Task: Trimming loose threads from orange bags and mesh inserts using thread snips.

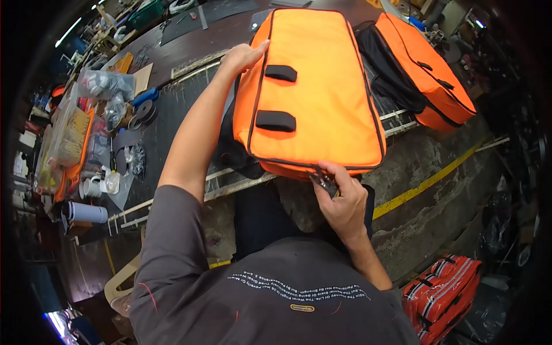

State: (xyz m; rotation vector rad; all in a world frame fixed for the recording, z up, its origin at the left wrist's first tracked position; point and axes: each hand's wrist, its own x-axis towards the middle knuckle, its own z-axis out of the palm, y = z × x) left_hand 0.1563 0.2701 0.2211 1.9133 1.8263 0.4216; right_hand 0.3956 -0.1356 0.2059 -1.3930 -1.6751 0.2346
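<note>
Orange fabric, head view: one large bag [328, 98], piped in black and bearing two black strap loops [276, 121], is lying at the front of the dark workbench [172, 109], its near end jutting past the edge toward me. Left hand [244, 58], mine: is resting high along the bag's left edge, fingertips by the piping; how firmly it is gripping, I cannot tell. Right hand [345, 201], mine: is clasping a small metal tool [326, 183], probably snips, at the bag's near edge. Second orange-and-black bag [417, 49]: is lying just to the right. Hazards, in my judgement: a slipping tool could be nicking piping or cloth, since I am holding it so close; a slackening left hand could be letting the overhanging bag tip toward me.
</note>
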